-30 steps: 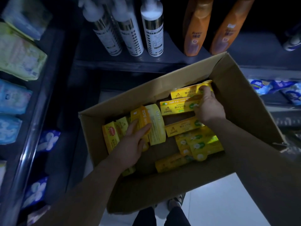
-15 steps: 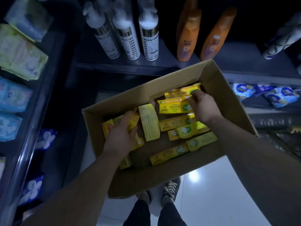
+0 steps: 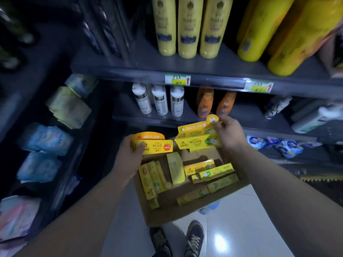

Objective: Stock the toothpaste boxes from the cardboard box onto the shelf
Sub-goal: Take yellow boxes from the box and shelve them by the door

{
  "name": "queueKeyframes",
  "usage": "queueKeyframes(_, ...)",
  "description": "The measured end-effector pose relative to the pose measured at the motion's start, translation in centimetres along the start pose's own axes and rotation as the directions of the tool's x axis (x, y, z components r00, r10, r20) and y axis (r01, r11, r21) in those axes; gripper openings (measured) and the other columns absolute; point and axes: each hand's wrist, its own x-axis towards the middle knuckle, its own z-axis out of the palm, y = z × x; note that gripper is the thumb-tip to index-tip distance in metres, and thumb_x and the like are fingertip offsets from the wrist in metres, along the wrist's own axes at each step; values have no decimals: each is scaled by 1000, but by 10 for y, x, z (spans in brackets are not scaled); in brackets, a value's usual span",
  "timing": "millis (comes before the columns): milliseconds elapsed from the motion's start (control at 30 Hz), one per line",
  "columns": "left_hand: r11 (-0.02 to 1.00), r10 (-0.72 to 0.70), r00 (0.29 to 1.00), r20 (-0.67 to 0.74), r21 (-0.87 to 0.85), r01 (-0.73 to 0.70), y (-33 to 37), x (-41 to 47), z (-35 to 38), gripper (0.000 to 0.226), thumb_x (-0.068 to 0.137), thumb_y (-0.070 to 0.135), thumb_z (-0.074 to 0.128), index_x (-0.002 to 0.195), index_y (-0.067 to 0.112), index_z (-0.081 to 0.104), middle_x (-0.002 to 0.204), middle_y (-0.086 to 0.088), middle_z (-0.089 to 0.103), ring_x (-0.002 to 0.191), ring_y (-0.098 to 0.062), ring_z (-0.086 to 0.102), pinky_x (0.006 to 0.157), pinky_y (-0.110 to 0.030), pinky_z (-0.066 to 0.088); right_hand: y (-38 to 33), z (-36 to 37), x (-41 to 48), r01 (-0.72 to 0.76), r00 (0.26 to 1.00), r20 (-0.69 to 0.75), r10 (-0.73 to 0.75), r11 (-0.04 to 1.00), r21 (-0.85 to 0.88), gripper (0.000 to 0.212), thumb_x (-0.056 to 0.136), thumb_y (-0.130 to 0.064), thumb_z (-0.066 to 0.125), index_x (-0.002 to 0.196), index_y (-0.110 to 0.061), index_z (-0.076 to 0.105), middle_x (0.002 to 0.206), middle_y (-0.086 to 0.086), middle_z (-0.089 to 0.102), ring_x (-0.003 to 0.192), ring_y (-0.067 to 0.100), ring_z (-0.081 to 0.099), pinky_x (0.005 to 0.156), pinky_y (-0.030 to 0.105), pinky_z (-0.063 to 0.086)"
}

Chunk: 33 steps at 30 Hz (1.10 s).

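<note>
The brown cardboard box [image 3: 174,213] sits on the floor below me, with several yellow toothpaste boxes [image 3: 215,173] lying loose inside. My left hand [image 3: 128,156] grips orange-yellow toothpaste boxes [image 3: 157,145] with a red mark, held above the box's far left corner. My right hand [image 3: 229,135] holds yellow-green toothpaste boxes [image 3: 196,139] by their hang tabs, above the box's far edge. Both hands are raised in front of the dark shelf [image 3: 213,78].
White pump bottles [image 3: 159,102] and orange bottles [image 3: 205,102] stand on the shelf just behind my hands; yellow bottles [image 3: 185,26] fill the shelf above. Soft packs [image 3: 44,140] line the left rack. Blue packs [image 3: 274,145] lie at right. My shoes [image 3: 193,238] stand on white floor.
Both hands have lifted out of the cardboard box, each holding toothpaste boxes. My view has tilted up, and the upper shelf with yellow bottles now shows.
</note>
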Motion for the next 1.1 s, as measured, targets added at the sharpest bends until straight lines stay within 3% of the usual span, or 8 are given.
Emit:
queueKeyframes(67,1000,20,999,-44,-2,-20,22,-4,-15,40,89,35,58,124,19,49,115,-5,60,99,-21,62,86,-40,54,-25,-7,-6,-62,998,25,60,994,88,14,94,-23,55,86,-17,64,78,11,63,69,25,60,49,27,52)
queueKeyframes(167,995,61,994,-92,-71,-68,53,-14,-36,34,96,20,53,129,12,46,117,-8,57,102,-22,59,83,-36,54,-58,-17,-11,-83,995,69,73,983,162,21,89,-29,57,79,-13,65,76,14,63,70,30,61,63,52,57)
queueKeyframes(267,986,117,983,-141,-101,-132,78,-26,-57,32,98,15,49,130,11,46,117,-9,57,105,-24,59,79,-32,53,-95,-24,-16,-98,989,126,74,975,197,24,94,-27,54,79,-10,63,81,13,62,73,29,62,60,50,59)
queueKeyframes(400,975,162,961,-223,-115,-191,102,-52,-83,27,98,19,49,124,14,50,115,-9,61,104,-26,62,89,-46,54,-129,-27,-22,-113,979,197,60,957,269,22,100,-22,49,82,-16,60,88,15,62,67,26,62,40,29,53)
queueKeyframes(533,967,201,933,-297,-95,-238,118,-87,-102,22,99,21,49,120,17,52,114,-8,60,106,-24,60,90,-43,54,-151,-31,-30,-172,955,286,77,931,322,22,102,-23,45,88,-10,55,83,17,59,62,27,57,32,18,39)
queueKeyframes(700,958,206,899,-386,-110,-266,124,-136,-112,24,99,22,48,123,19,50,115,-6,59,107,-22,60,91,-41,53,-176,-28,-49,-235,892,446,66,912,335,32,98,-38,48,113,-10,55,95,12,67,78,27,66,72,39,54)
queueKeyframes(933,966,188,805,-563,-44,-256,106,-204,-143,20,96,37,49,112,25,52,105,-3,63,99,-22,63,89,-48,53,-222,-10,-86,-26,739,664,-117,979,202,36,75,-13,71,109,-9,60,112,15,68,96,28,67,73,35,52)
queueKeyframes(1100,981,55,673,-737,-86,-175,90,-252,-187,27,96,32,52,120,19,47,113,-6,59,98,-24,63,88,-49,53,-269,23,-125,113,667,698,-261,961,252,28,83,-4,67,110,-4,60,106,12,67,94,23,65,66,26,55)
